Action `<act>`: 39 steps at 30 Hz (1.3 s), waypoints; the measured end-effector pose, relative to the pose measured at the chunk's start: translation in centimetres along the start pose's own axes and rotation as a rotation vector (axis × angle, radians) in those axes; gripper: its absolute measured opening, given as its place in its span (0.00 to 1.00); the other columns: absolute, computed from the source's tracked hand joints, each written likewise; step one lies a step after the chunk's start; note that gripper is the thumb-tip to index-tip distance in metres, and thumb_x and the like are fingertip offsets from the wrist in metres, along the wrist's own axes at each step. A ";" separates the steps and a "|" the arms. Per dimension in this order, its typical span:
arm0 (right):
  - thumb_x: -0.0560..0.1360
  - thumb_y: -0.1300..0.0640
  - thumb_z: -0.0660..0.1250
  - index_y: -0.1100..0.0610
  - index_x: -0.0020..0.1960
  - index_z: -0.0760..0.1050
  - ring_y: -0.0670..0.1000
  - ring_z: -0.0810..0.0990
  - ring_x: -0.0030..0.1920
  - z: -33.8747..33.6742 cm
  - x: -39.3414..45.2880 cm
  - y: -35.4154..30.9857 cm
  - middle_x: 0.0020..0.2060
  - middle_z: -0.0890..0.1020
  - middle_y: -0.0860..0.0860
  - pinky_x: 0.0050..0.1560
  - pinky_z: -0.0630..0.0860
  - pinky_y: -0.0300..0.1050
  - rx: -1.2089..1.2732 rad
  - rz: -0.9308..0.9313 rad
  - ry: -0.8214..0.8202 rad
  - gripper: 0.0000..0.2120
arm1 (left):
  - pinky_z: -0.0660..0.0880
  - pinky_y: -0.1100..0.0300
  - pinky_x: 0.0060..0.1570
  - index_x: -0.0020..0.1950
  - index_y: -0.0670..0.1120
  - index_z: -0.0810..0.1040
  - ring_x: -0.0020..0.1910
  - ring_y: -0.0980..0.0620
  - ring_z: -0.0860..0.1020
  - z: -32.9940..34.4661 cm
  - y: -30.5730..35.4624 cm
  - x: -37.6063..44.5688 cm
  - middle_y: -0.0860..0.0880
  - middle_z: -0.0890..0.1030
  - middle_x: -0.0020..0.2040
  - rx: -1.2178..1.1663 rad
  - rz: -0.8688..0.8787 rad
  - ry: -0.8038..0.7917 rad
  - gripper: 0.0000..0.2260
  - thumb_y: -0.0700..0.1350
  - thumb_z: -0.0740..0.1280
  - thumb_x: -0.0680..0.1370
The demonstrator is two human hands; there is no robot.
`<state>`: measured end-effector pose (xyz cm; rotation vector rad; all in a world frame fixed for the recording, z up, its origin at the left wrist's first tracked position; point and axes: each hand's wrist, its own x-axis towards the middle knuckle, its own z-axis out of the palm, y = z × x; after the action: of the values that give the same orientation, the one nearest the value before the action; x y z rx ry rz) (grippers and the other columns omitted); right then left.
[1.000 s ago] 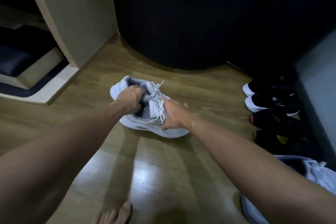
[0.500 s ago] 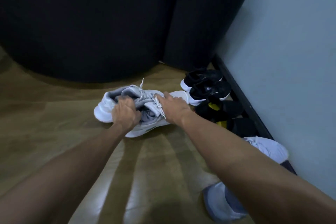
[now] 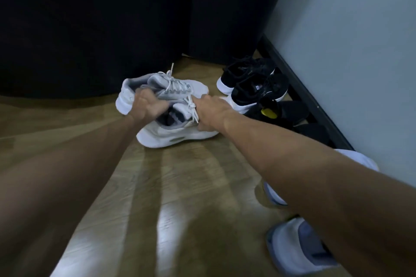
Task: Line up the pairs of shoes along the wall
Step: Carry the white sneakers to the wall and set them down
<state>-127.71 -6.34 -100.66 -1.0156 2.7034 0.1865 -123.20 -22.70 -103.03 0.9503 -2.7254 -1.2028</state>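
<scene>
Hands first. Left hand (image 3: 149, 105) grips the collar of the far white sneaker (image 3: 157, 87), fingers curled over the heel opening. Right hand (image 3: 210, 112) closes on the near white sneaker (image 3: 177, 132) around the laces and tongue; thumb side is hidden, but the fingers wrap the upper. Both forearms reach out long and nearly straight from the lower corners of the view, converging on the pair, wrists low, close to the floor (image 3: 112, 175). Motion blur on the left fingers.

The white pair sits on the wood floor, well out from the wall (image 3: 349, 51), toes pointing roughly towards it. The two shoes touch and overlap, the far one partly stacked against the near one. Whether the soles are lifted clear of the floor cannot be told.

Along the wall's dark skirting: a black pair with white soles (image 3: 249, 83) sits side by side, then a darker pair with a yellow patch (image 3: 281, 114) just beside it, largely in shadow. Nearer the camera, light grey-white shoes (image 3: 299, 247) lie partly behind the right arm; one seems to lie out from the wall, its alignment unclear.

Progress, as judged: two dark pairs look placed. The white pair is in hand and not yet at the wall. The grey pair likely needs straightening too. Roughly halfway.
</scene>
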 end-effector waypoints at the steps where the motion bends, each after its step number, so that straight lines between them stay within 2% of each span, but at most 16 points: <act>1: 0.71 0.52 0.71 0.53 0.71 0.63 0.60 0.75 0.61 0.2 -0.1 0.0 0.62 0.74 0.56 0.50 0.70 0.48 -0.009 -0.009 -0.020 0.31 | 0.71 0.60 0.43 0.58 0.42 0.78 0.51 0.46 0.78 -0.1 0.0 -0.1 0.45 0.80 0.46 -0.064 -0.012 -0.047 0.16 0.39 0.71 0.70; 4: 0.69 0.52 0.73 0.52 0.69 0.64 0.59 0.75 0.60 1.1 -0.2 0.7 0.61 0.75 0.56 0.51 0.72 0.49 0.021 -0.008 -0.039 0.32 | 0.73 0.62 0.36 0.64 0.48 0.75 0.43 0.49 0.78 0.2 0.3 -0.3 0.46 0.79 0.43 -0.206 -0.002 -0.179 0.25 0.32 0.67 0.69; 6: 0.70 0.54 0.72 0.52 0.72 0.61 0.61 0.75 0.62 1.3 0.0 1.1 0.63 0.72 0.57 0.55 0.73 0.52 0.062 -0.005 -0.039 0.34 | 0.75 0.59 0.44 0.65 0.47 0.74 0.48 0.46 0.78 0.8 1.1 -0.1 0.43 0.80 0.47 -0.137 0.065 -0.221 0.25 0.32 0.65 0.69; 9: 0.72 0.58 0.70 0.50 0.75 0.58 0.61 0.73 0.64 1.1 1.0 1.8 0.67 0.69 0.57 0.61 0.72 0.53 0.114 -0.020 -0.047 0.35 | 0.73 0.58 0.54 0.65 0.46 0.73 0.57 0.44 0.76 1.5 1.7 0.3 0.42 0.78 0.54 0.019 0.198 -0.222 0.24 0.34 0.66 0.70; 12: 0.73 0.60 0.69 0.50 0.75 0.59 0.60 0.72 0.65 1.3 2.3 2.0 0.69 0.67 0.56 0.64 0.71 0.55 0.190 -0.019 -0.010 0.34 | 0.66 0.63 0.54 0.68 0.46 0.71 0.63 0.45 0.73 1.9 1.7 1.1 0.44 0.74 0.63 0.129 0.341 -0.229 0.26 0.33 0.65 0.70; 15: 0.73 0.59 0.68 0.52 0.72 0.64 0.61 0.73 0.64 1.7 3.8 1.9 0.67 0.69 0.57 0.62 0.71 0.53 0.242 0.012 0.034 0.29 | 0.66 0.64 0.54 0.66 0.50 0.71 0.58 0.49 0.72 1.7 1.5 3.0 0.47 0.73 0.62 0.238 0.359 -0.253 0.22 0.36 0.64 0.74; 17: 0.73 0.59 0.68 0.53 0.71 0.65 0.61 0.73 0.63 1.7 4.9 1.7 0.65 0.70 0.59 0.61 0.72 0.52 0.269 0.033 0.042 0.27 | 0.72 0.56 0.56 0.60 0.54 0.73 0.57 0.47 0.74 1.3 1.4 4.3 0.46 0.74 0.61 0.336 0.319 -0.216 0.17 0.40 0.64 0.74; 20: 0.73 0.59 0.69 0.55 0.71 0.65 0.63 0.75 0.60 1.8 6.4 1.5 0.63 0.69 0.60 0.56 0.71 0.50 0.333 0.090 0.074 0.28 | 0.75 0.47 0.55 0.63 0.51 0.73 0.57 0.40 0.75 1.3 1.8 5.3 0.44 0.76 0.60 0.523 0.280 -0.115 0.17 0.40 0.62 0.75; 24: 0.71 0.60 0.71 0.56 0.69 0.67 0.62 0.77 0.58 1.8 7.0 1.5 0.62 0.71 0.60 0.55 0.72 0.49 0.402 0.125 0.084 0.27 | 0.69 0.53 0.42 0.60 0.47 0.75 0.57 0.42 0.77 1.8 2.3 4.3 0.44 0.78 0.56 0.714 0.329 0.148 0.12 0.41 0.62 0.78; 27: 0.72 0.59 0.70 0.57 0.68 0.68 0.62 0.76 0.59 2.0 7.1 1.7 0.63 0.72 0.61 0.53 0.71 0.47 0.427 0.140 0.089 0.26 | 0.67 0.52 0.41 0.59 0.46 0.76 0.54 0.40 0.78 0.3 0.8 3.1 0.43 0.79 0.56 0.680 0.404 0.249 0.12 0.47 0.58 0.81; 28: 0.72 0.59 0.69 0.57 0.71 0.65 0.62 0.74 0.62 2.1 7.0 1.7 0.67 0.69 0.62 0.56 0.70 0.47 0.421 0.132 0.060 0.29 | 0.68 0.52 0.41 0.59 0.45 0.75 0.53 0.39 0.78 -0.6 0.2 2.5 0.43 0.78 0.57 0.645 0.418 0.267 0.13 0.49 0.56 0.81; 30: 0.74 0.61 0.67 0.53 0.78 0.51 0.61 0.65 0.71 2.2 6.3 2.0 0.76 0.56 0.61 0.66 0.67 0.49 0.428 0.153 -0.012 0.38 | 0.71 0.51 0.42 0.59 0.44 0.74 0.51 0.39 0.79 -2.5 -1.0 1.2 0.44 0.78 0.58 0.600 0.423 0.294 0.16 0.51 0.53 0.82; 32: 0.75 0.62 0.66 0.53 0.79 0.40 0.59 0.56 0.76 2.3 4.9 2.3 0.78 0.47 0.59 0.72 0.61 0.50 0.457 0.206 -0.044 0.44 | 0.73 0.49 0.44 0.59 0.43 0.74 0.50 0.39 0.78 -4.6 -2.4 -0.1 0.44 0.77 0.57 0.574 0.378 0.271 0.15 0.50 0.54 0.81; 34: 0.75 0.64 0.64 0.55 0.78 0.36 0.59 0.53 0.77 2.0 3.3 1.8 0.78 0.45 0.58 0.73 0.60 0.50 0.441 0.221 -0.038 0.45 | 0.73 0.47 0.48 0.61 0.43 0.72 0.53 0.39 0.77 -6.8 -4.2 -1.8 0.43 0.75 0.58 0.569 0.311 0.174 0.15 0.49 0.56 0.80; 37: 0.74 0.64 0.63 0.57 0.78 0.43 0.62 0.59 0.74 -0.1 1.3 -1.0 0.76 0.55 0.59 0.70 0.64 0.56 0.409 0.119 0.075 0.41 | 0.72 0.47 0.58 0.68 0.44 0.68 0.61 0.41 0.73 -10.2 -7.2 -5.3 0.43 0.71 0.63 0.575 0.217 0.002 0.18 0.48 0.59 0.79; 39: 0.76 0.61 0.63 0.56 0.77 0.52 0.59 0.64 0.71 -2.6 -0.1 -4.1 0.73 0.61 0.58 0.68 0.66 0.53 0.501 -0.006 0.108 0.34 | 0.70 0.49 0.62 0.72 0.45 0.65 0.65 0.43 0.70 -12.7 -8.4 -7.6 0.44 0.69 0.67 0.531 0.161 -0.021 0.22 0.49 0.62 0.79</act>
<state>-125.38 -9.90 -98.30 -0.8946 2.6286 -0.5351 -109.48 -31.44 -98.11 0.7173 -3.1291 -0.4679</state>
